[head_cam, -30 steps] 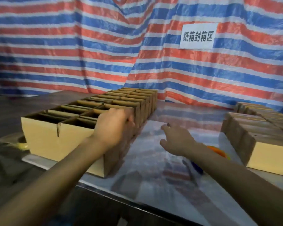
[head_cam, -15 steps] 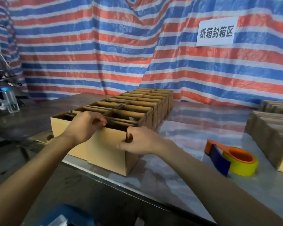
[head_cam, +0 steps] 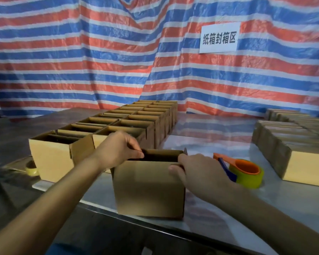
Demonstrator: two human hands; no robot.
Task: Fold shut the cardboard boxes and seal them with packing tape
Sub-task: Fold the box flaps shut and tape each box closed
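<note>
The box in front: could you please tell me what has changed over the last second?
The right hand, open above the table a second ago, joined the left hand on the box; both now grip its top rim, and it has been pulled out of the block of open boxes toward the person. The tape dispenser and the closed boxes stayed put.

The glossy table (head_cam: 219,144) bears open boxes (head_cam: 136,118) at left, a single box (head_cam: 149,188), a tape dispenser (head_cam: 247,173) and closed boxes (head_cam: 293,150).

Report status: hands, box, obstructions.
Left hand grips box at left top edge, right hand at right top corner. Box open-topped, untaped. Tape dispenser idle beside right hand; nothing blocking.
</note>
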